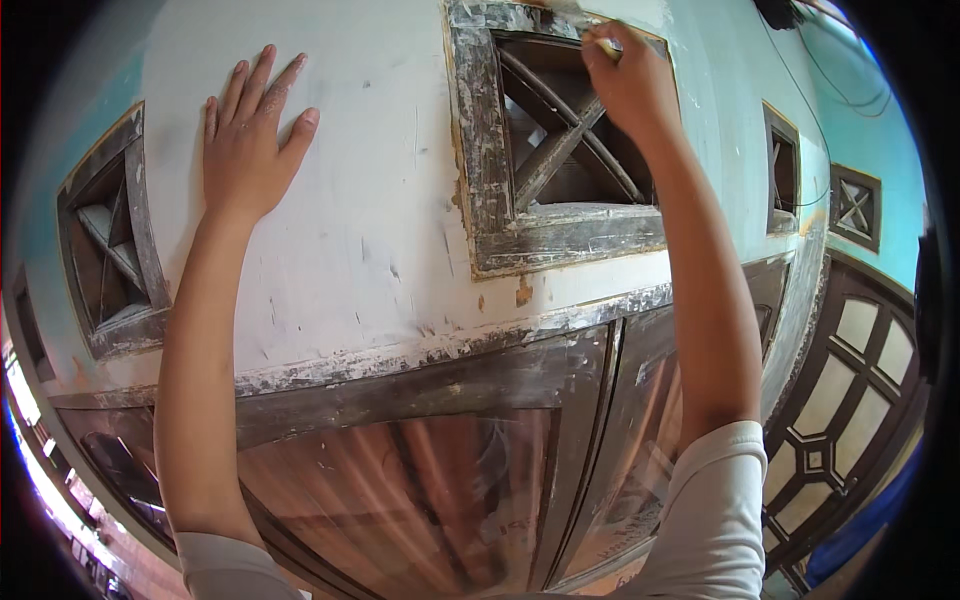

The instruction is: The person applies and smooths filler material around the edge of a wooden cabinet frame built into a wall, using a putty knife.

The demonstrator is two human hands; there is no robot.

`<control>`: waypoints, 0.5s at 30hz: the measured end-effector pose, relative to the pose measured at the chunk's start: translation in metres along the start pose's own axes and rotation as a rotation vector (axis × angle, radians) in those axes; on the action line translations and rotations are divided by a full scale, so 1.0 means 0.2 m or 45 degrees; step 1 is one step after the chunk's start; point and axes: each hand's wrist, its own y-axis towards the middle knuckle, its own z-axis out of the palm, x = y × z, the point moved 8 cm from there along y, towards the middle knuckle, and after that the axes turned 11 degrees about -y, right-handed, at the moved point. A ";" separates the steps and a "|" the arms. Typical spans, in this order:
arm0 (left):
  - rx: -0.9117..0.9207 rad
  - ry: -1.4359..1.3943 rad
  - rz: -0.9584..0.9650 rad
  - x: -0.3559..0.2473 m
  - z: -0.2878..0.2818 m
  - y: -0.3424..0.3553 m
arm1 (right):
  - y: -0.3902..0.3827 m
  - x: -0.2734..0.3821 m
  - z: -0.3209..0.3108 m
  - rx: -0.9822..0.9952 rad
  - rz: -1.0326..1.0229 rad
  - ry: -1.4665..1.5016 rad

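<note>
at the square dark-wood vent frame (pixel 486 150), a pale-handled tool (pixel 607 47) was gripped by the right hand (pixel 640 88); leftward, the left hand (pixel 246 150) was splayed. its white-smeared wood seemed only part-worked.

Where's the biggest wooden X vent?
In the head view, the X-barred wooden vent is right of centre near the top, above the glass panels, with the right hand at its upper right.

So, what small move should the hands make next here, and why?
Probably a short stroke of the tool along the top of the wooden frame: the right hand grips it there, the frame is patchy with white, and the left hand is spread against the wall, seemingly for support.
</note>
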 end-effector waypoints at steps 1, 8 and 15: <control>-0.001 0.002 -0.003 0.00 0.00 0.00 | -0.04 0.02 0.02 0.074 0.038 0.014; 0.036 0.016 -0.025 0.01 0.00 0.00 | 0.01 0.10 0.01 0.093 0.070 0.068; 0.050 -0.002 -0.055 -0.02 0.01 -0.02 | 0.13 -0.04 0.00 -0.074 0.009 -0.135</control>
